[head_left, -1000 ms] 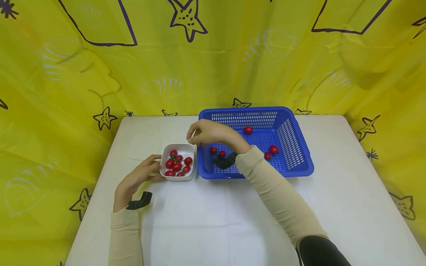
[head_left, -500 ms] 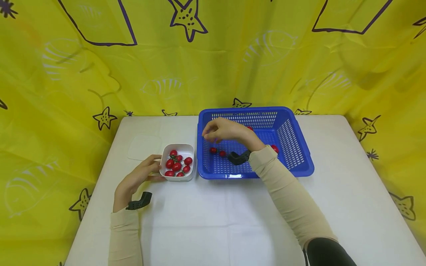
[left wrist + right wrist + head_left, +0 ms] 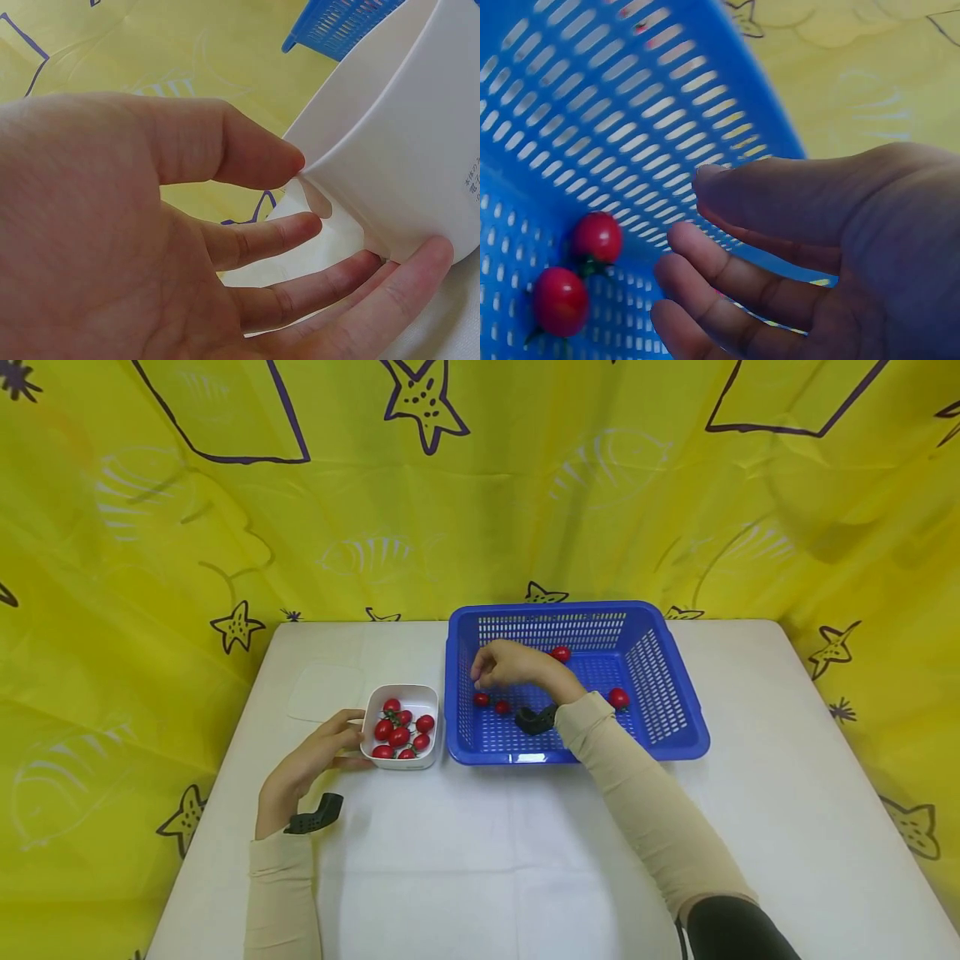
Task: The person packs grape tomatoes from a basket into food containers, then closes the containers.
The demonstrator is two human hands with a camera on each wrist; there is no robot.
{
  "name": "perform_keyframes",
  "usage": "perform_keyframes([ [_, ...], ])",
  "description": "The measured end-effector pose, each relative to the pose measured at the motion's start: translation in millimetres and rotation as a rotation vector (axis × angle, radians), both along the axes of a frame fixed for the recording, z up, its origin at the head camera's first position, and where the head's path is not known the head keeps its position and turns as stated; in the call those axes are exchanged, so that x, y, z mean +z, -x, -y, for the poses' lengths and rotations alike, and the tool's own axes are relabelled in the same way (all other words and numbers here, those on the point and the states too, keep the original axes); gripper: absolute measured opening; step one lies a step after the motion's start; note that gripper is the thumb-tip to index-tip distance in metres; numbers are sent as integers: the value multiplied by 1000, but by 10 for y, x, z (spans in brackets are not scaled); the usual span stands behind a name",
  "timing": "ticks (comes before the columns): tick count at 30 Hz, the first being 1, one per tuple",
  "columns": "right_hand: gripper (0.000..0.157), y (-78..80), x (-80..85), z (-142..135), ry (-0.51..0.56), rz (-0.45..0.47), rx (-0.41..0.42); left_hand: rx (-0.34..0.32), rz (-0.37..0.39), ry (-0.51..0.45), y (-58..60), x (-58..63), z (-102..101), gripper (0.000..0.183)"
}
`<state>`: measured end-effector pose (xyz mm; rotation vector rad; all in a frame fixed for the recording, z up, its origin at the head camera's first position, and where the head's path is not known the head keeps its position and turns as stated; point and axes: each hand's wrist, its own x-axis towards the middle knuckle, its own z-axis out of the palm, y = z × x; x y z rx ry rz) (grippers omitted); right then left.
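My left hand (image 3: 306, 762) rests against the left side of a white plastic box (image 3: 405, 764) holding several cherry tomatoes (image 3: 399, 737). In the left wrist view the thumb (image 3: 262, 154) touches the box's rim at a corner, and fairly straight fingers (image 3: 420, 274) lie against its outer wall. Over the left part of a blue basket (image 3: 678, 706) hovers my right hand (image 3: 513, 665), its fingers loosely bent and nothing between them. Two cherry tomatoes lie just below it, one (image 3: 598, 238) beside the other (image 3: 560, 301) on the basket floor.
Farther right in the basket are a tomato (image 3: 560, 653) near the back and another (image 3: 618, 697) beside my sleeve. A flat translucent lid (image 3: 325, 687) lies left of the box. A yellow curtain (image 3: 480, 527) hangs behind the white table (image 3: 450, 877).
My right hand has moved right from above the gap between box and basket, then sunk lower inside the basket, toward the two tomatoes. The left hand and box have stayed put.
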<state>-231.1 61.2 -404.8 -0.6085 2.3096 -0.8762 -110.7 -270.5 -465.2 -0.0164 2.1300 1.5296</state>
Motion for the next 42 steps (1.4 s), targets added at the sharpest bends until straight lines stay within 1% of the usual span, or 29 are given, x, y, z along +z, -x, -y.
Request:
perform_keyframes([
  [2,13,17,-45,20,-28,-5,3,0,0,-5,0,-7,5,53],
  [6,12,32,-111,55,-74,25,-29,6,5,4,2,-16,6,51],
  [9,16,33,-151,79,-95,61,-54,11,10,15,0,-17,6,50],
  [12,20,36,-191,95,-122,94,-58,5,3,11,-2,-12,10,50],
  [14,23,41,-219,96,-144,106,-46,3,0,6,-3,0,3,51],
  [18,27,58,-281,94,-190,77,9,1,-1,1,-5,13,-9,51],
  [23,30,55,-317,94,-225,41,73,3,4,4,-8,7,-9,50],
  [28,29,53,-357,104,-252,5,111,6,4,2,-13,3,-1,50],
  [34,24,71,-389,116,-274,-41,120,5,3,15,-16,1,0,50],
  [42,23,96,-422,106,-233,-36,105,1,0,21,-19,3,9,50],
])
